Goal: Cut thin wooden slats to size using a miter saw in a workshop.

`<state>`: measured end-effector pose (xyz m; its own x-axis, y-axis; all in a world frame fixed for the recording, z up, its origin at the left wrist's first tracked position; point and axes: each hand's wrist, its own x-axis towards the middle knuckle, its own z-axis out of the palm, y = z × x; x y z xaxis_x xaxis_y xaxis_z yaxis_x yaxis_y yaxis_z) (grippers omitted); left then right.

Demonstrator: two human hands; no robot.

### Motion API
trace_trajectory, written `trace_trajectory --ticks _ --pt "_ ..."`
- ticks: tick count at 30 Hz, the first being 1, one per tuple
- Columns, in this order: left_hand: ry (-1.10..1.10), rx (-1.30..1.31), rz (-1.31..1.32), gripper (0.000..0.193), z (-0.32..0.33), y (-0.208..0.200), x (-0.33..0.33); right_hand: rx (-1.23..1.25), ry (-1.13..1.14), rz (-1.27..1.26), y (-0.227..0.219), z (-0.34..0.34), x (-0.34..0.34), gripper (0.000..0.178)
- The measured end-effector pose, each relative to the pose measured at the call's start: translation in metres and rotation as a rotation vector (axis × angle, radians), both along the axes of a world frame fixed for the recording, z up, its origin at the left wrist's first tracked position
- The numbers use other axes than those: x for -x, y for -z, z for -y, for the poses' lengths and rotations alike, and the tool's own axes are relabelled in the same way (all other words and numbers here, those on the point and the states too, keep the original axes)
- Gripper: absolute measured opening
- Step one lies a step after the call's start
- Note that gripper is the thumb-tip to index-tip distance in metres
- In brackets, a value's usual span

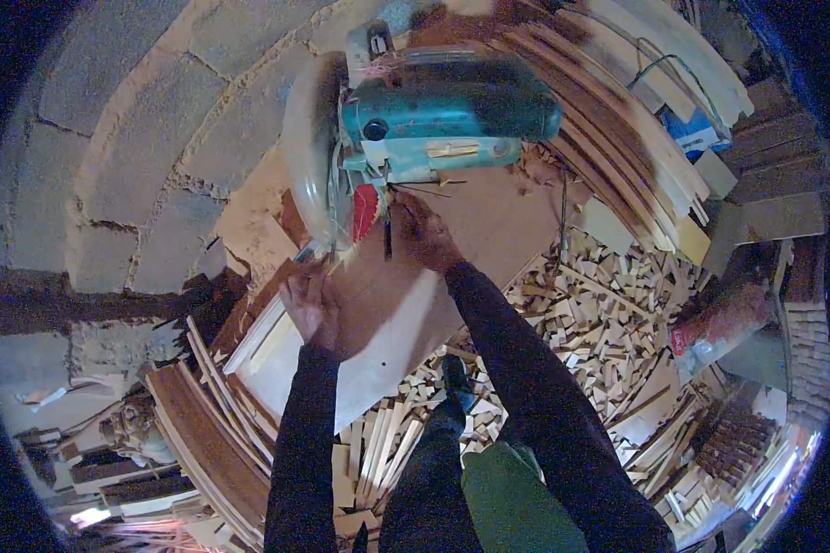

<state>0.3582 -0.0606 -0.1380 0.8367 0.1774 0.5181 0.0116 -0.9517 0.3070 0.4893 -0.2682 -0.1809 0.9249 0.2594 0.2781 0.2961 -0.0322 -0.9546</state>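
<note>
A teal power saw [452, 111] with a pale, curved blade guard [312, 138] stands ahead of me on a sawdust-covered board. Its red blade [366, 210] shows below the guard, between my two hands. Just left of the blade and nearer to me is my left hand [309, 302]; its fingers are drawn together near the guard's lower end, and what they hold is too small to tell. My right hand [426, 238] sits close to the blade's right side under the saw body. Its fingers are bent in shadow, and anything in them is hidden.
Wood offcuts [609, 309] are heaped on the floor to the right and around my foot. Long brown boards [609, 138] lie at the far right, and more strips [217, 452] at the near left. A block wall [157, 120] rises on the left. A pale panel [387, 346] lies under my forearms.
</note>
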Motion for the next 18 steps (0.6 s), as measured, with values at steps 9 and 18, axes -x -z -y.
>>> trace_trajectory --ticks 9,18 --pt "-0.057 -0.219 -0.156 0.034 -0.028 0.007 0.003 0.012 -0.151 -0.372 0.001 -0.012 -0.009 0.055" --pt "-0.025 -0.174 -0.045 0.027 -0.029 0.027 -0.007 0.069 0.043 -0.004 0.065 -0.021 -0.021 0.056"
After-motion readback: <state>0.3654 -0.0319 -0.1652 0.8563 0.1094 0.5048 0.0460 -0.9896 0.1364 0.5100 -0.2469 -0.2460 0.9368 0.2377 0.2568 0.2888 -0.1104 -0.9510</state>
